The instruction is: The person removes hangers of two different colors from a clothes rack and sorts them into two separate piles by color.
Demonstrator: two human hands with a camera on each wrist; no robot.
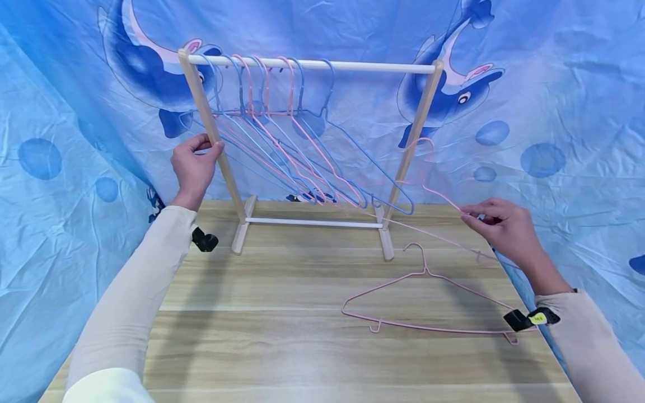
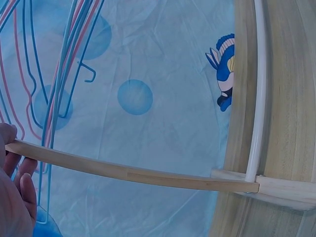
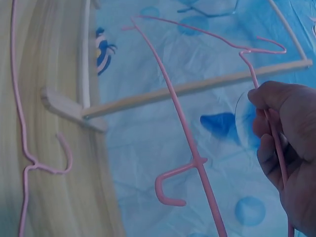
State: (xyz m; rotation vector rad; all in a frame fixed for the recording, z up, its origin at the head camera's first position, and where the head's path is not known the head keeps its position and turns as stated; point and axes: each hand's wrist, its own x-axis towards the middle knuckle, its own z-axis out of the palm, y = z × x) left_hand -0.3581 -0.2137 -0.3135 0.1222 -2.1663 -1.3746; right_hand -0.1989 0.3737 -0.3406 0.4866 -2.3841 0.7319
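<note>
Left hand (image 1: 194,168) is pinching the rack (image 1: 373,66) at left; right hand (image 1: 504,229) is pinching a pink hanger (image 1: 441,196); second hanger (image 1: 428,327) is lying near right on worktop (image 1: 262,336).

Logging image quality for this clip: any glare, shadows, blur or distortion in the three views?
Head: pale glare on the near tabletop, soft shadows to either side, held pink hanger partly faint; left wrist: dimmer, with the wooden post looking bowed; right wrist: dim, slightly hazy, right hand soft-edged.

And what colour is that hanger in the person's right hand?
Pink; the hanger shows best in the right wrist view, gripped by the right hand.
</note>
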